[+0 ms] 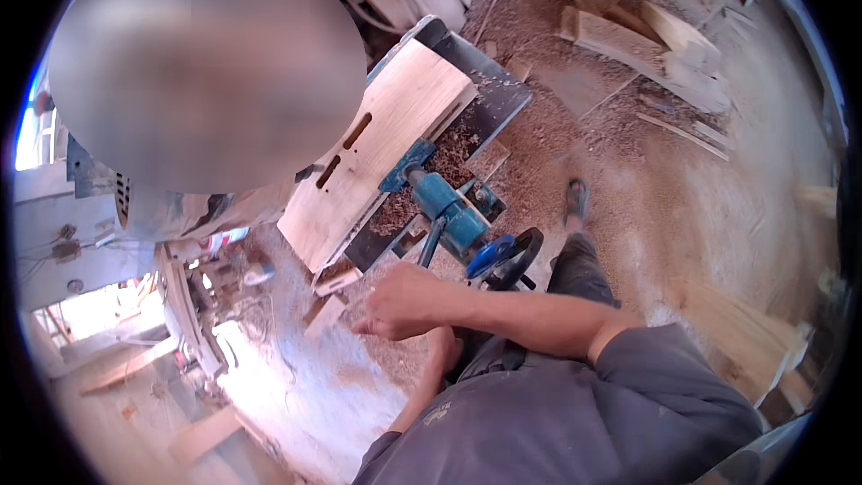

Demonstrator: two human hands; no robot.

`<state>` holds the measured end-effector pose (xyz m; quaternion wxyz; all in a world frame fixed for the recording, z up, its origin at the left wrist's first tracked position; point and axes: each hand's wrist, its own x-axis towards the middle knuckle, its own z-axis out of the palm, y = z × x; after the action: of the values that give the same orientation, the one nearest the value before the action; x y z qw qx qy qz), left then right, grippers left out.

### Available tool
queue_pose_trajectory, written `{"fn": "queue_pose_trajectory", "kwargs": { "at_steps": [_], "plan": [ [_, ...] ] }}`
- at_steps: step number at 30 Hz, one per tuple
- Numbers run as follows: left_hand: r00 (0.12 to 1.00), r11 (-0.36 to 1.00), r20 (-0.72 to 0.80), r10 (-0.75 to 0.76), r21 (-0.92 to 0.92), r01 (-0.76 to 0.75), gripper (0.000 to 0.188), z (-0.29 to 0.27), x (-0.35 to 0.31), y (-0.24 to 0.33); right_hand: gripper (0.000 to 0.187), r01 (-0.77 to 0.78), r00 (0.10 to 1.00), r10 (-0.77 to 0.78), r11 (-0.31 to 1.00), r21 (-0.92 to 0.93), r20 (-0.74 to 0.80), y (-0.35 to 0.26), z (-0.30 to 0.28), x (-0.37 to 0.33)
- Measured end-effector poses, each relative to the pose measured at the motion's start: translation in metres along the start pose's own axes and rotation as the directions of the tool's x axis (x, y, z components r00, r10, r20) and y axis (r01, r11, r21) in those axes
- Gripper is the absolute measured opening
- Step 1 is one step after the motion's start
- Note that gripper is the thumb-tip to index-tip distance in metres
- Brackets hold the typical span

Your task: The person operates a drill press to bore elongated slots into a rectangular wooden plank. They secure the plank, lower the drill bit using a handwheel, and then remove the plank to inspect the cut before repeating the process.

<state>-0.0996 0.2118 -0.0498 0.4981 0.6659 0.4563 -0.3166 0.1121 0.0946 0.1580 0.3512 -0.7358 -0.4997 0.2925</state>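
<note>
A pale wooden board [395, 117] with two long slots lies on the machine's dark table, clamped by a blue clamp pad [409, 166]. A blue cylindrical machine body [449, 211] runs from the clamp toward me, with a metal lever [431, 242] on its left side. My right hand [400, 301] is closed over the lower end of this lever, which passes out of sight under it. My left hand [442, 350] is below my right forearm, its fingers hidden. A black handwheel [521, 259] with a blue part beside it is right of my hands.
Another person [206, 216], mostly blurred, stands close at the board's left. Wood shavings [458, 153] cover the machine table. Planks and offcuts [646, 54] lie at the far right, more boards [745, 341] at the near right. My foot [576, 202] is on the dusty floor.
</note>
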Motion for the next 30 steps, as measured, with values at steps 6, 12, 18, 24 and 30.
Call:
{"fn": "queue_pose_trajectory", "kwargs": {
  "at_steps": [6,12,18,24,30],
  "plan": [
    [0.883,0.807,-0.447,-0.14,-0.568,-0.159,0.024,0.063,-0.044,0.038,0.025,0.305,0.939,-0.047,0.569,0.764,-0.34,0.123,-0.084,-0.072],
    [0.755,0.498,-0.555,-0.348,-0.792,-0.353,0.028,0.114,-0.054,0.098,0.027,0.328,0.424,0.823,0.248,0.911,-0.377,0.383,-0.181,-0.145],
    [0.739,0.225,-0.479,-0.473,-0.877,-0.425,0.06,0.121,-0.058,0.104,0.027,-0.132,0.674,0.731,0.264,0.956,-0.109,0.518,-0.167,-0.062],
    [0.688,0.221,-0.483,-0.543,-0.872,-0.438,0.067,0.149,-0.051,0.146,0.03,-0.127,0.891,0.379,0.736,0.665,-0.249,0.577,-0.124,0.101],
    [0.662,0.219,-0.494,-0.564,-0.862,-0.457,0.058,0.149,-0.029,0.19,0.049,0.2,0.9,-0.167,0.979,0.041,-0.403,0.567,-0.106,0.252]
  ]
}}
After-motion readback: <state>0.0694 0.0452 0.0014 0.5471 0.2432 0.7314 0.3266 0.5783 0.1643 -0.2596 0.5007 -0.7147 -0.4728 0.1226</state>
